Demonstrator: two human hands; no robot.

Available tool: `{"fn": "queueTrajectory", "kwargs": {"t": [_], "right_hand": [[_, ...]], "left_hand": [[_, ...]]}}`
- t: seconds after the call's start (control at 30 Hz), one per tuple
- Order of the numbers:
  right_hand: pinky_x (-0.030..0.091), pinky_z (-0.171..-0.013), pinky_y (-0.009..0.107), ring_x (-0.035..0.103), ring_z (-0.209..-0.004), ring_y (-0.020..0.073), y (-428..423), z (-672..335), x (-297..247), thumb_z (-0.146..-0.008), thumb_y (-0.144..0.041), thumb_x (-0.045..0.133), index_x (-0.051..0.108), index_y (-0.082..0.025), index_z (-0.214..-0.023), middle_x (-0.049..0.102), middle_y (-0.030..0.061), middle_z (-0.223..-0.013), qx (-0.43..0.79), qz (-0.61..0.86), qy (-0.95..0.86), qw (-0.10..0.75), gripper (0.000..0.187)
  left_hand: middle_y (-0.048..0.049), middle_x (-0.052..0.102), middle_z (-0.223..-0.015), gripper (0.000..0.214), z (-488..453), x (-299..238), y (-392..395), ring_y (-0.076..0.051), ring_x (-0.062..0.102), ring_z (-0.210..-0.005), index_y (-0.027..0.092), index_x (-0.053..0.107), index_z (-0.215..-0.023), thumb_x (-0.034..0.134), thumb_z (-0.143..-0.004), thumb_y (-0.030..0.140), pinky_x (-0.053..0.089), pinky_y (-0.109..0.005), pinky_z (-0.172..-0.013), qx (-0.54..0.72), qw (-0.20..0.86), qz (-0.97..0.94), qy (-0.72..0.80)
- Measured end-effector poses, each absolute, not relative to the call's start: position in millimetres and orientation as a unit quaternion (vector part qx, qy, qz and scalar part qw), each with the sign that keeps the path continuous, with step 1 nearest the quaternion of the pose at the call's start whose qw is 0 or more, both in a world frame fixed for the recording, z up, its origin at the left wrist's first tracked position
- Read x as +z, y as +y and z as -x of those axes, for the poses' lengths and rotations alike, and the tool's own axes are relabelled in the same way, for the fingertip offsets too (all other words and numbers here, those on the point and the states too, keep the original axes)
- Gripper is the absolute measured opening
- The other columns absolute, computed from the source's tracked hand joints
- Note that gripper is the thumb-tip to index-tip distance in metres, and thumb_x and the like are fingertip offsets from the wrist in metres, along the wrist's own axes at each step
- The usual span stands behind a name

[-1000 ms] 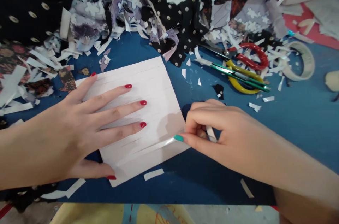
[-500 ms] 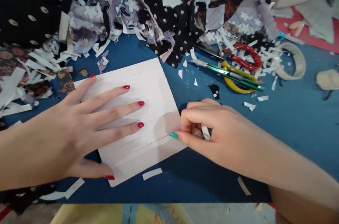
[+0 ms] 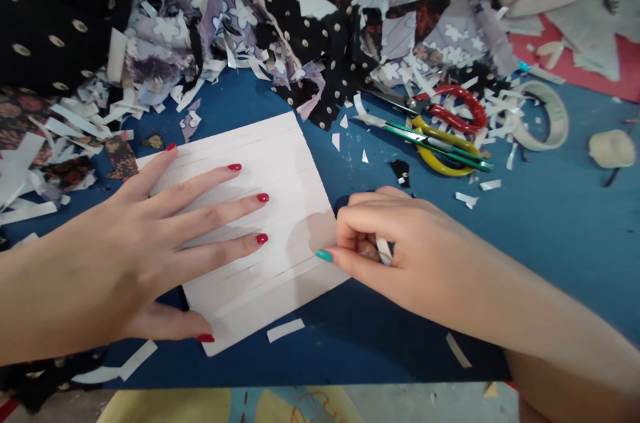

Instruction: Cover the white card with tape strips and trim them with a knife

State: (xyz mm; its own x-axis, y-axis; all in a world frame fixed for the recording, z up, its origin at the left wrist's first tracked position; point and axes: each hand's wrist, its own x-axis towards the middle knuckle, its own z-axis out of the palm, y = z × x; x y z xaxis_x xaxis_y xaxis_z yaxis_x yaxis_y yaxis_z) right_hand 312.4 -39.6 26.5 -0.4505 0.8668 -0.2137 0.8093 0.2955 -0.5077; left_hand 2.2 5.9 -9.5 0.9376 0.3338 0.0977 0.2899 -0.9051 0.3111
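One flat blue tabletop (image 3: 560, 236) bears, along its far side, black cream-dotted cloth (image 3: 55, 29) and lilac flowered fabric (image 3: 455, 16). The left hand (image 3: 145, 236), fingers spread, lies across a white rectangular sheet (image 3: 295, 169), covering its left part. The right hand (image 3: 400, 229), at the sheet's right edge, pinches a narrow white strip (image 3: 384, 251). Beyond it, red-and-yellow-handled metal scissors (image 3: 475, 101) lie under a green cutter (image 3: 435, 139), near a white tape roll (image 3: 561, 117).
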Motion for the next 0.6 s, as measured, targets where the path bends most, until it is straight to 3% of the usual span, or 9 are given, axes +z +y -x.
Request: {"fn": "queueTrajectory", "kwargs": {"t": [0.1,0.23,0.43,0.6], "right_hand": [[0.040,-0.057,0.027,0.053,-0.063,0.0163,-39.7,-311.8,26.0,-0.082,-0.006,0.070,0.051,-0.022,-0.063,0.057,-0.0035,-0.063,0.281,0.523,-0.803,0.046,0.031],[0.039,-0.058,0.027,0.053,-0.063,0.0158,-38.1,-310.9,26.6,-0.084,-0.007,0.071,0.050,-0.021,-0.062,0.056,-0.0037,-0.063,0.280,0.524,-0.803,0.042,0.033],[0.037,-0.062,0.028,0.052,-0.060,0.0136,-38.2,-312.0,26.6,-0.087,-0.007,0.068,0.049,-0.021,-0.064,0.055,-0.0050,-0.063,0.286,0.514,-0.808,0.038,0.034],[0.035,-0.065,0.029,0.049,-0.058,0.0124,-41.6,-309.5,21.3,-0.088,-0.009,0.073,0.044,-0.022,-0.066,0.052,-0.0066,-0.062,0.248,0.506,-0.824,0.063,0.038]], "left_hand": [[0.0027,0.053,-0.165,0.070,-0.5,-7.3,5.2,-0.038,0.041,-0.158,0.036,0.063,-0.144,0.062,-0.090,0.081,0.004,-0.066,-0.134,0.059,0.167,-0.968,0.175],[0.0034,0.056,-0.162,0.058,1.1,-6.4,4.7,-0.038,0.042,-0.157,0.037,0.063,-0.144,0.062,-0.095,0.069,0.005,-0.067,-0.134,0.062,0.164,-0.969,0.176],[0.0035,0.053,-0.165,0.073,-0.7,-6.5,5.4,-0.037,0.041,-0.158,0.038,0.062,-0.145,0.064,-0.088,0.082,0.004,-0.063,-0.135,0.059,0.165,-0.968,0.179],[0.0012,0.055,-0.164,0.075,-1.5,-4.9,6.1,-0.038,0.043,-0.157,0.036,0.059,-0.148,0.067,-0.088,0.081,0.004,-0.067,-0.134,0.061,0.174,-0.967,0.177]]}}
